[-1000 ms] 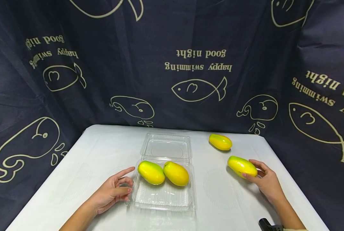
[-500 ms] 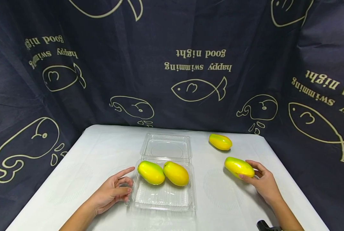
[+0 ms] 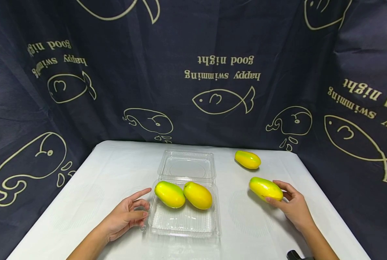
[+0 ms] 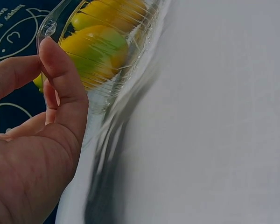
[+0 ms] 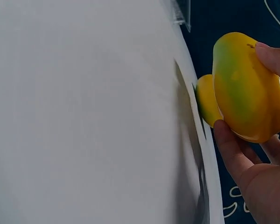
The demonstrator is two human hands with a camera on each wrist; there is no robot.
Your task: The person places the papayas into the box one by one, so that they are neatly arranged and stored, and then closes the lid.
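My right hand (image 3: 292, 207) grips a yellow-green mango (image 3: 265, 189) between thumb and fingers, over the right part of the table. In the right wrist view this mango (image 5: 245, 88) overlaps another one behind it. At the left side of a clear plastic container (image 3: 183, 225), my left hand (image 3: 126, 216) pinches the rim, its index finger stretched along the edge. Thumb and finger meet at the rim in the left wrist view. Inside the container, a greener mango (image 3: 170, 194) and a yellower mango (image 3: 198, 195) lie side by side.
The container's hinged lid (image 3: 188, 164) lies folded back behind its base. Another mango (image 3: 247, 160) rests at the back right of the white-covered table (image 3: 79, 206). A dark curtain (image 3: 225, 126) printed with fish and whales hangs behind the table and on both sides.
My right hand has carried its mango a little to the left. The left hand, the container and the other mangoes have stayed in place.
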